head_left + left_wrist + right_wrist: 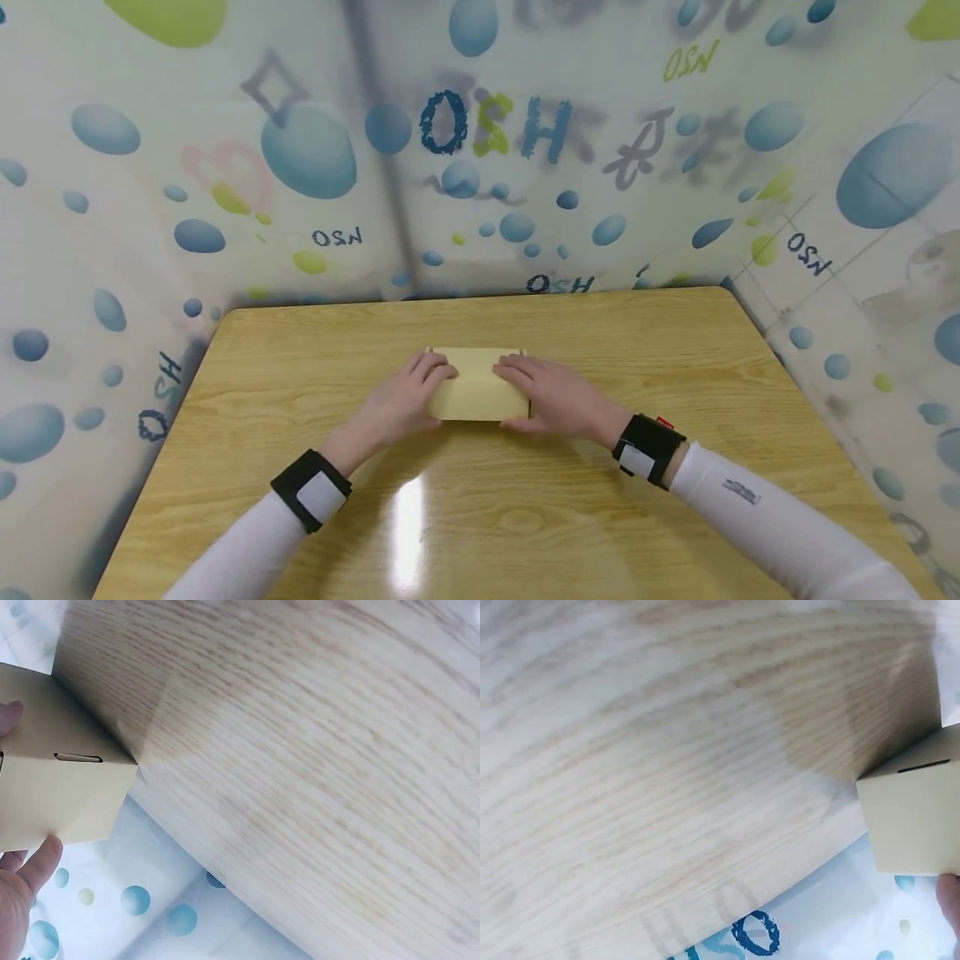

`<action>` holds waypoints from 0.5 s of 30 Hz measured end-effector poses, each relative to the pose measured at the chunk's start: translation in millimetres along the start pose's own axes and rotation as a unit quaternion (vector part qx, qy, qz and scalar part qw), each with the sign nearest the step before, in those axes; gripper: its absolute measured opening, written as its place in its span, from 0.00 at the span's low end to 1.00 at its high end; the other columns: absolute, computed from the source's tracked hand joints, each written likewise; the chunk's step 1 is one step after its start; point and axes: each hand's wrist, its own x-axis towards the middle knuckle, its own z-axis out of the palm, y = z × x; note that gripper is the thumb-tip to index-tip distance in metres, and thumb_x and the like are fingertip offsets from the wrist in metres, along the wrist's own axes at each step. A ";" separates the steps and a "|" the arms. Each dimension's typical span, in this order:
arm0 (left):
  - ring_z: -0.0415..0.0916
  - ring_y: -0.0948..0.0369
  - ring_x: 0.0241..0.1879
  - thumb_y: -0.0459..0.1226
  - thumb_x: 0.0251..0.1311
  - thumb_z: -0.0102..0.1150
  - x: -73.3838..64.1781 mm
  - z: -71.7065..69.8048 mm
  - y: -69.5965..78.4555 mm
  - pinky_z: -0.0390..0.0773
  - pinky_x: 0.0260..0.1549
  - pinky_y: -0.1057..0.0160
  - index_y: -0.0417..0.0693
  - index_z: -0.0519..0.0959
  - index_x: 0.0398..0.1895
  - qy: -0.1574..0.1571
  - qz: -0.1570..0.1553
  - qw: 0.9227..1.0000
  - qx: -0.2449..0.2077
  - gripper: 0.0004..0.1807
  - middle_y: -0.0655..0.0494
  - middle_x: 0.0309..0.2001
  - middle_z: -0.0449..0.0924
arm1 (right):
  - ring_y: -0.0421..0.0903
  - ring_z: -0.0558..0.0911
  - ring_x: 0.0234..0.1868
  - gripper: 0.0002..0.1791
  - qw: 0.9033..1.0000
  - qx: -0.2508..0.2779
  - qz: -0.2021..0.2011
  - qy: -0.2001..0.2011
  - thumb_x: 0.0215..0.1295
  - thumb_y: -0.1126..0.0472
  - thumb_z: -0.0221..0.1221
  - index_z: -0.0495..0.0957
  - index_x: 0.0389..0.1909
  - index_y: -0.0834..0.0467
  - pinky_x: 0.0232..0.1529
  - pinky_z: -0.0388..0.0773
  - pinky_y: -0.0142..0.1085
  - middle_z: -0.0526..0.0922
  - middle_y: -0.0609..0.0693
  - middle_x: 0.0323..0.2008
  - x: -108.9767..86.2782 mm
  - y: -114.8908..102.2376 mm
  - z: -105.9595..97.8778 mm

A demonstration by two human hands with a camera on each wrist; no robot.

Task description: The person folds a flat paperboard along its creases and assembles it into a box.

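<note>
A small pale yellow cardboard box (478,393) sits on the wooden table, its long side facing me. At its left end my left hand (405,398) holds it, fingers bent over the top and thumb low at the near corner. My right hand (558,400) grips the opposite end in much the same way. In the left wrist view the end of the box (64,799) has a narrow slot along its bottom fold, and a fingertip (49,851) touches the upper edge. The right wrist view shows the other end (911,825), also slotted.
The wood-grain table (525,517) has a bright light reflection in front of the box. Behind it and at both sides hangs a white backdrop (480,242) printed with blue and green drops. Each wrist wears a black strap (311,490) over or beside a white sleeve.
</note>
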 end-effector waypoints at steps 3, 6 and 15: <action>0.74 0.49 0.65 0.40 0.45 0.86 -1.3 0.5 0.6 0.83 0.61 0.55 0.46 0.73 0.62 0.000 0.013 1.000 0.002 0.41 0.48 0.63 0.73 | 0.57 0.82 0.68 0.46 1.000 -0.004 -0.006 0.008 0.61 0.37 0.72 0.73 0.73 0.59 0.68 0.81 0.50 0.80 0.59 0.68 -1.6 -1.1 2.2; 0.75 0.50 0.64 0.41 0.45 0.86 -2.0 1.9 0.1 0.83 0.61 0.56 0.46 0.72 0.62 0.001 0.020 1.000 0.004 0.41 0.48 0.63 0.73 | 0.56 0.83 0.66 0.45 1.000 -0.012 -0.012 0.022 0.59 0.38 0.73 0.74 0.71 0.59 0.66 0.83 0.50 0.81 0.58 0.67 -2.8 -2.1 4.9; 0.75 0.50 0.64 0.51 0.52 0.82 -6.1 1.7 0.2 0.84 0.62 0.54 0.51 0.74 0.61 -0.016 0.027 0.999 -0.010 0.37 0.51 0.61 0.74 | 0.54 0.84 0.64 0.44 0.995 -0.054 -0.049 0.074 0.57 0.37 0.75 0.77 0.68 0.58 0.63 0.84 0.47 0.81 0.58 0.65 -9.9 -3.8 16.9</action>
